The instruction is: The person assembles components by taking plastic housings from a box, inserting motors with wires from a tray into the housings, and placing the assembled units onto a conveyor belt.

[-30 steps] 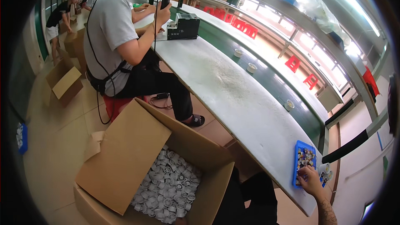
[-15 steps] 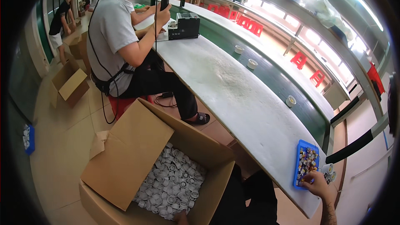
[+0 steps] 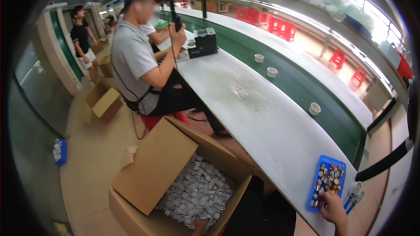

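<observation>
My right hand (image 3: 334, 209) reaches into a blue tray (image 3: 311, 198) at the table's right end. Its fingers are curled together among the small metal-and-coloured parts (image 3: 331, 176) in the tray, and whatever they grip is too small to make out. My left hand (image 3: 201, 224) dips into an open cardboard box (image 3: 153, 166) in front of me. That box holds a heap of small white round plastic parts (image 3: 197, 192). The left fingers are hidden at the heap's surface. Close to the tray's right side lie white round cups (image 3: 358, 188) with blue pieces beside them.
A white table (image 3: 262, 118) runs alongside a green conveyor belt (image 3: 293, 87) carrying white cups (image 3: 314, 109). A seated person (image 3: 135, 57) works beyond my box, near a black device (image 3: 204, 43). More cardboard boxes (image 3: 103, 102) and a blue bin (image 3: 61, 153) are on the left floor.
My view has shifted, moving the scene in the picture. My right hand has moved to the tray's near end; my left stays in the box.
</observation>
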### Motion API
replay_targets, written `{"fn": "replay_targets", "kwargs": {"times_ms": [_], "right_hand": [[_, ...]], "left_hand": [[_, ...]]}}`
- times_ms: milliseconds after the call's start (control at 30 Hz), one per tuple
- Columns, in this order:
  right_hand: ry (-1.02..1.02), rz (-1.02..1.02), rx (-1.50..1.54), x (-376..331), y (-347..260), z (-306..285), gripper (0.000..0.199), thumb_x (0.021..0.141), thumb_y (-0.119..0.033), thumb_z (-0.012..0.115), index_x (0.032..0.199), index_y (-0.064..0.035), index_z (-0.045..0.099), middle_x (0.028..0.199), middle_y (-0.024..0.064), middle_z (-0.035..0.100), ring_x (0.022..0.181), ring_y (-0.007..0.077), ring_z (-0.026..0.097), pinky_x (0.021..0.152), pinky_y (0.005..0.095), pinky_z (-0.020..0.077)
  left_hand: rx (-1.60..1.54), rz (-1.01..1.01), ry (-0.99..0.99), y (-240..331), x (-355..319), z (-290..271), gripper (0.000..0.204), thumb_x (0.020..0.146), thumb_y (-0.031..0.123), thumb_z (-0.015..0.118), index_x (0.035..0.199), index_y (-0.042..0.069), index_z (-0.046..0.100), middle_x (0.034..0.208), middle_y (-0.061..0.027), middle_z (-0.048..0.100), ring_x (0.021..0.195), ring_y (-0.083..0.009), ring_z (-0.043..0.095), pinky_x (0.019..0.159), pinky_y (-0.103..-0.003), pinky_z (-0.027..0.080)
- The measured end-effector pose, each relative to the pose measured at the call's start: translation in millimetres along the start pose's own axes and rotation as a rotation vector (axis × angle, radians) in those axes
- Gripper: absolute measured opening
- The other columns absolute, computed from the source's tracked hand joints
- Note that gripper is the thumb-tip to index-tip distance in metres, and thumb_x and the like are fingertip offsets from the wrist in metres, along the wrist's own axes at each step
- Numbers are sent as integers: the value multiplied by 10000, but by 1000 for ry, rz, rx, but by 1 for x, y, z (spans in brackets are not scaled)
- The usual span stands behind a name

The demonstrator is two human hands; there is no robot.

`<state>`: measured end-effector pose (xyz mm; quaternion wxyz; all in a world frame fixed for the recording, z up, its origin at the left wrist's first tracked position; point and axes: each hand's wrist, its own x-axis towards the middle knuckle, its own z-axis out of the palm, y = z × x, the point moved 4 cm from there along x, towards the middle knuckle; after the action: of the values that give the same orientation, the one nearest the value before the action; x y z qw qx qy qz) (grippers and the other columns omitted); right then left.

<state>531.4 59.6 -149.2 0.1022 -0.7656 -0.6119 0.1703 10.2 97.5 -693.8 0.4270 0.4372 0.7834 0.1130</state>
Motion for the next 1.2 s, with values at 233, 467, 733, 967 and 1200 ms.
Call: {"fn": "replay_targets", "kwargs": {"times_ms": [233, 467, 733, 967, 1200], "right_hand": [[280, 17, 356, -13, -1, -44, 678, 635, 72, 653, 1295, -53, 558, 1060, 99, 622, 775, 163, 628, 580, 270, 495], [260, -30, 565, 28, -2, -86, 363, 763, 44, 637, 1121, -1, 676, 967, 108, 715, 845, 176, 674, 676, 249, 523], [359, -16, 599, 49, 16, -100, 148, 881, 32, 601, 1001, 44, 688, 968, 79, 656, 813, 128, 643, 679, 247, 512], [335, -96, 815, 45, 2, -97, 110, 890, 38, 651, 983, 16, 707, 990, 73, 662, 846, 113, 638, 631, 218, 485], [507, -497, 577, 48, -54, -97, 182, 773, 37, 780, 948, -6, 758, 864, 70, 672, 719, 176, 643, 634, 265, 503]], "left_hand": [[-9, 228, 42, 126, -43, -71, 706, 667, 440, 877, 1190, 5, 689, 1084, -220, 717, 1043, -349, 682, 906, -410, 527], [-701, 687, 366, 348, -131, -171, 621, 872, 14, 745, 1423, -34, 461, 1379, -157, 515, 1219, -239, 568, 1040, -372, 487], [-590, 1119, 143, 533, -295, -166, 619, 756, -102, 763, 1309, 5, 506, 1284, -84, 496, 1197, -201, 538, 1025, -332, 484], [-563, 1180, 12, 546, -314, -138, 635, 768, -101, 753, 1354, -27, 520, 1309, -129, 523, 1195, -228, 576, 1000, -337, 531], [-1556, 388, -819, 539, -302, -102, 473, 990, 269, 585, 1373, 6, 497, 1261, -144, 592, 1105, -264, 604, 945, -359, 507]]}}
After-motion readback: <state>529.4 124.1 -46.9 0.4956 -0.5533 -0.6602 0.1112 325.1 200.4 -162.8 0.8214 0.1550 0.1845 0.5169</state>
